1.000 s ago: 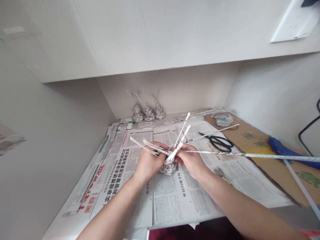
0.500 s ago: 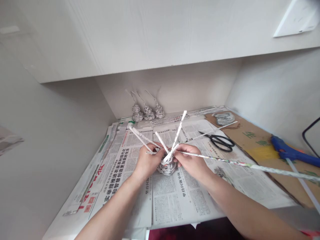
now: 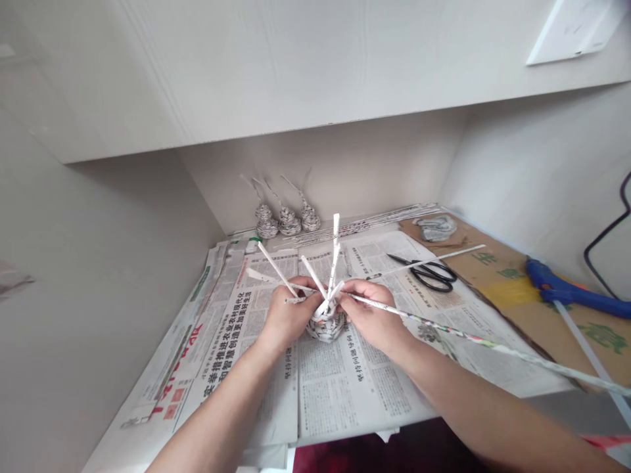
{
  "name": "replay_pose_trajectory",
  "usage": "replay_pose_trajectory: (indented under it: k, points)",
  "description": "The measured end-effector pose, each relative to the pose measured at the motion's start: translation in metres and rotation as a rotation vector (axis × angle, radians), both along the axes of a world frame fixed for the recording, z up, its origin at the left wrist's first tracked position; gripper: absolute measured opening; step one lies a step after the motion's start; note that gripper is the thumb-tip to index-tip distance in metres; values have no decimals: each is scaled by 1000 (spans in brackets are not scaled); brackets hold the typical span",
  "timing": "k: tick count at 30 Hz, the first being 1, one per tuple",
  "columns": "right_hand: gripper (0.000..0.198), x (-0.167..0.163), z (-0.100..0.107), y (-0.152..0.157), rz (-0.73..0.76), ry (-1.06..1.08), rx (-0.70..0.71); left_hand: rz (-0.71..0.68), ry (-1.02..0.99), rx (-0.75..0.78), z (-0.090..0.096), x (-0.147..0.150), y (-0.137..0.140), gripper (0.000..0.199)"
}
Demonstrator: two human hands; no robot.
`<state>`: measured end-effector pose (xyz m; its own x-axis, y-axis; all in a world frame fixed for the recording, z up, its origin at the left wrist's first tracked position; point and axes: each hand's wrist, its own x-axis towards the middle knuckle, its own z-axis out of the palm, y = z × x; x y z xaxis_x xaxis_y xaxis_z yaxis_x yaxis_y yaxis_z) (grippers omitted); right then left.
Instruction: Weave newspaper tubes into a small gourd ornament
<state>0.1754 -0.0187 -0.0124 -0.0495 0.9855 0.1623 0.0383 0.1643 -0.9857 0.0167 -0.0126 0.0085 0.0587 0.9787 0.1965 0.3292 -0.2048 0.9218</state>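
Note:
A small round piece woven from rolled newspaper strips sits between my hands over the newspaper. Several white paper rods stick up and out from its top. My left hand grips its left side, fingers closed, with rod ends poking past the thumb. Pinched at the right of its top, a long printed paper rod is in my right hand and runs out to the right edge. My fingertips are partly hidden behind the weave.
Newspaper sheets cover the table. Three woven paper gourds stand at the back wall, beside a bundle of paper rods. Black scissors, a blue glue gun and cardboard lie right. A cabinet overhangs the back.
The upright rods have shifted and fanned differently above the weave, one leaning further left. Both hands keep their grip almost in place. The whole view has moved slightly.

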Motion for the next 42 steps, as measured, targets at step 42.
replay_pose_trajectory:
  k: [42]
  points:
    - [11, -20, 6, 9, 46, 216, -51, 146, 236, 201, 3, 1, -3, 16]
